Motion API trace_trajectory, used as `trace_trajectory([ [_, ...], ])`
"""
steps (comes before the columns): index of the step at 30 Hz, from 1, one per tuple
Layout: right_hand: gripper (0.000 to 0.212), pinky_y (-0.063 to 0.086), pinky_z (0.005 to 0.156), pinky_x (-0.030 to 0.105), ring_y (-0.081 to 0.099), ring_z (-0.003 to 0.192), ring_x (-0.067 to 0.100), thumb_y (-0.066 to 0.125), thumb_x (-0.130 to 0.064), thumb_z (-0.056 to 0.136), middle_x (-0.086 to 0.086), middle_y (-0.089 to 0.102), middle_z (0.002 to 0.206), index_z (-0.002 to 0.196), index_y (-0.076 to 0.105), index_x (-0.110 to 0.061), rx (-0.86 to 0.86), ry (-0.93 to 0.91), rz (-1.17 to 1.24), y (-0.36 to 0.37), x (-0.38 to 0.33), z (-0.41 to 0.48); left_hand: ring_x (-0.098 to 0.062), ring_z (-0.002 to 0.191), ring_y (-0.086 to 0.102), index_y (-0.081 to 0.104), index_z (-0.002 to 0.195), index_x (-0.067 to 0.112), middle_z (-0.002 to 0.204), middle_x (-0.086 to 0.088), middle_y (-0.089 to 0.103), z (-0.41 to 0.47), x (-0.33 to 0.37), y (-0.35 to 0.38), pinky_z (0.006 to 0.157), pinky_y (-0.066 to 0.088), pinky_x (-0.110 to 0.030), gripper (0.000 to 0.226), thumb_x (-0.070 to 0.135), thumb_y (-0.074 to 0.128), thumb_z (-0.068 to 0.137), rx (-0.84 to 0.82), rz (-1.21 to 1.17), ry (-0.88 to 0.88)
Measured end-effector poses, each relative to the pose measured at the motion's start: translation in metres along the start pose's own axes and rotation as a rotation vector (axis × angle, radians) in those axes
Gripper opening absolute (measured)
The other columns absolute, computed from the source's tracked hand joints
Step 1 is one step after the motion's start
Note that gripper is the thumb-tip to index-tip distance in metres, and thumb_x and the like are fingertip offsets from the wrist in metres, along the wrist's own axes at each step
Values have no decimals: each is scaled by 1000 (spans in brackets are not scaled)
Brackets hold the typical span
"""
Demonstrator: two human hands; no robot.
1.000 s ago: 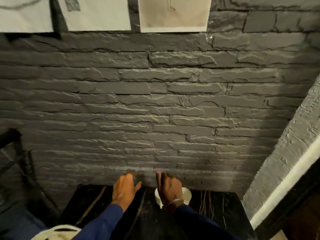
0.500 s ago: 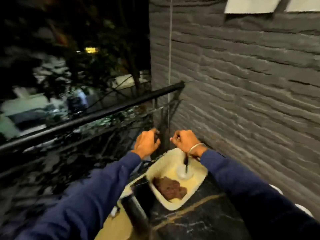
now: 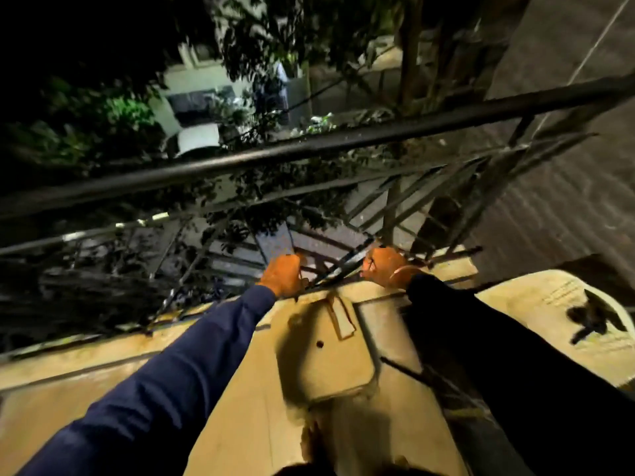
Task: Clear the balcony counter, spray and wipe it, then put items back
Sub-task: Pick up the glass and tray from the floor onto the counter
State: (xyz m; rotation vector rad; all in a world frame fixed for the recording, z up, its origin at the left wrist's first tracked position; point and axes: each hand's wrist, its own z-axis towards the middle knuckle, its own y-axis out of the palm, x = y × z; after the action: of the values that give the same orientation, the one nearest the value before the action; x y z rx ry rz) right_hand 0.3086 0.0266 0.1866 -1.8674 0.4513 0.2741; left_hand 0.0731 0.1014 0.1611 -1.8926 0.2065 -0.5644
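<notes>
My left hand (image 3: pixel 281 274) and my right hand (image 3: pixel 383 267) are stretched out side by side, both curled into fists, right at the foot of the black balcony railing (image 3: pixel 309 149). Motion blur hides whether either fist holds anything. A thin bangle circles the right wrist. At the right edge, beyond my right sleeve, lies a cream tray (image 3: pixel 536 304) with a dark blurred object (image 3: pixel 591 319) on it. The counter top itself does not show in this view.
Below my arms is a beige floor or ledge with a square cream cover plate (image 3: pixel 326 365) between them. The grey stone wall (image 3: pixel 567 166) rises at the right. Beyond the railing bars are trees, leaves and parked cars far below.
The view has swung left and down, from the wall and black counter to the railing and floor. Both hands moved away from the tray to the railing's base and are fisted.
</notes>
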Motion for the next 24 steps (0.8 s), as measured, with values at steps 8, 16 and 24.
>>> trace_trajectory([
  [8,61,47,87,32,58,111,30,81,-39,71,12,62,118,117,58,-6,-308,170,26,126,15,54,-34,112,60,56,127,12,120,-14,66,-1,-65,110,92,49,-40,58,35,78,78,-256,-120,-208],
  [16,83,43,100,36,50,124,31,73,-51,77,16,52,135,137,42,-4,-351,367,41,221,42,122,-34,116,56,60,126,11,128,-15,59,52,-81,194,97,48,-40,61,43,76,77,-317,-108,-318],
  [24,57,42,99,36,50,122,29,69,-45,81,12,52,131,126,53,-14,-298,351,86,265,47,136,-28,95,68,71,106,12,106,-10,73,80,-89,236,77,52,-35,46,40,83,71,-301,-82,-372],
])
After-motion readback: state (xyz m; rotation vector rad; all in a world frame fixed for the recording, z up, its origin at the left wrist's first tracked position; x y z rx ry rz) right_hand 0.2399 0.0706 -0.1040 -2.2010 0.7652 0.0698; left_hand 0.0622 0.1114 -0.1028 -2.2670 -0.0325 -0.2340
